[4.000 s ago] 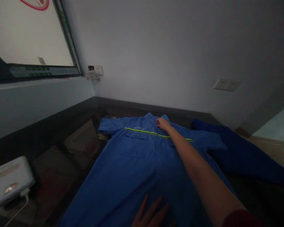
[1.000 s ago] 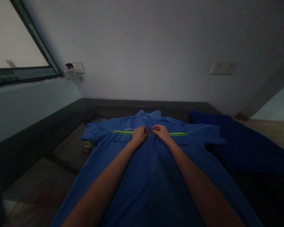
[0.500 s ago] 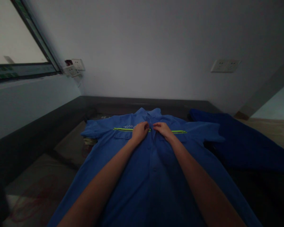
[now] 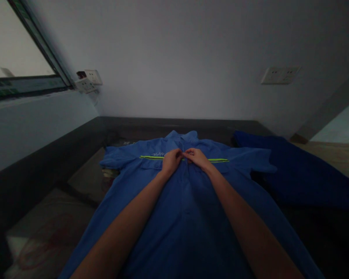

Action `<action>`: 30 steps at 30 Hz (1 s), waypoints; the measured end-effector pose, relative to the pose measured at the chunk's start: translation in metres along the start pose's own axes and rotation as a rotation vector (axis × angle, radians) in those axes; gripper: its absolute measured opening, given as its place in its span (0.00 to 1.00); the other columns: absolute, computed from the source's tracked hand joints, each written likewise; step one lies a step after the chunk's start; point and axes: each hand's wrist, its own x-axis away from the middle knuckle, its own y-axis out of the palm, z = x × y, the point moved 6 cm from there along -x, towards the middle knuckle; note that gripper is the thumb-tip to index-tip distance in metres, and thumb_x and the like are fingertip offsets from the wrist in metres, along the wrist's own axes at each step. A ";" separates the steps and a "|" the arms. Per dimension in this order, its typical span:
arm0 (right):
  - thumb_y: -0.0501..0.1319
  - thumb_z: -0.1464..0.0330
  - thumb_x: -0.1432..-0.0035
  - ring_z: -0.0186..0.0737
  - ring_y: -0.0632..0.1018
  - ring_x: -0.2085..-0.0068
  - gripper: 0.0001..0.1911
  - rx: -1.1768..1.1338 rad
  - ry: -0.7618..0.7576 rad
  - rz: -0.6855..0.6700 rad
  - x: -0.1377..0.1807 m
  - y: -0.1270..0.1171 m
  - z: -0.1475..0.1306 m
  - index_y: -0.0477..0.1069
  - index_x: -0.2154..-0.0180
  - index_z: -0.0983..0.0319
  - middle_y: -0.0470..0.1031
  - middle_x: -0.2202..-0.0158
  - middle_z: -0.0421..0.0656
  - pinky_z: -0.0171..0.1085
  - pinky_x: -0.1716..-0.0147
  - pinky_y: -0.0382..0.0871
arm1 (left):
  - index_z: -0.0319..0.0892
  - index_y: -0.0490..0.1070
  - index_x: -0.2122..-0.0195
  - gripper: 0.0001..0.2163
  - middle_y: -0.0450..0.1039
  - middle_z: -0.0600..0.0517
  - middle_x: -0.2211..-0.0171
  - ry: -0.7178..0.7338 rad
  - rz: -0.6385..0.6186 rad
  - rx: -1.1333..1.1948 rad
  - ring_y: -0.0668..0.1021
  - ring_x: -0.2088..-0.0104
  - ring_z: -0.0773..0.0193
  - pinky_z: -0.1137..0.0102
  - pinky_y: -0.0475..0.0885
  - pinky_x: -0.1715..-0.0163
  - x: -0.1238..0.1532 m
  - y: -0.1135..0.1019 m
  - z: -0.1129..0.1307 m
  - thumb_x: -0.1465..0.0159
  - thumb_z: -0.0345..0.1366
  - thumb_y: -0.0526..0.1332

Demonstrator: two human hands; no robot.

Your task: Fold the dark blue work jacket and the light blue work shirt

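Observation:
A blue short-sleeved work shirt lies spread face up, its collar at the far end and a yellow-green stripe across the chest. Beside the front placket at stripe height, my left hand is closed in a pinch on the shirt's edge. My right hand pinches the opposite edge of the placket, its fingertips meeting those of the left. Whatever button lies between the fingertips is too small and dark to make out. White lettering on the chest is partly covered by my left hand.
Darker blue folded cloth lies to the right of the shirt. A dark raised edge runs along the wall behind the collar. Wall sockets are at the right, with more sockets near the window at left.
My right hand has moved left, bringing its side of the placket against my left fingertips. The gap between the hands has closed. The camera view has shifted slightly.

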 end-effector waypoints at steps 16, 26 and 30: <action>0.60 0.76 0.44 0.40 0.76 0.61 0.07 0.711 -0.385 -0.018 0.004 0.002 -0.029 0.76 0.66 0.62 0.79 0.64 0.45 0.34 0.61 0.63 | 0.41 0.77 0.68 0.03 0.79 0.52 0.70 -0.120 0.002 0.136 0.79 0.66 0.63 0.72 0.70 0.64 -0.004 0.000 -0.014 0.44 0.30 0.64; 0.58 0.77 0.43 0.39 0.74 0.64 0.06 0.802 -0.366 0.022 0.009 0.012 -0.025 0.72 0.67 0.62 0.76 0.66 0.44 0.33 0.65 0.59 | 0.38 0.76 0.63 0.08 0.79 0.50 0.66 -0.176 -0.105 0.156 0.79 0.64 0.63 0.73 0.71 0.63 -0.010 -0.001 -0.012 0.41 0.28 0.58; 0.57 0.76 0.43 0.40 0.73 0.63 0.06 0.841 -0.362 0.039 0.012 0.014 -0.028 0.71 0.67 0.61 0.75 0.65 0.45 0.34 0.64 0.59 | 0.37 0.74 0.64 0.07 0.78 0.49 0.68 -0.165 -0.017 0.168 0.78 0.65 0.63 0.72 0.71 0.64 -0.008 0.003 -0.013 0.43 0.26 0.59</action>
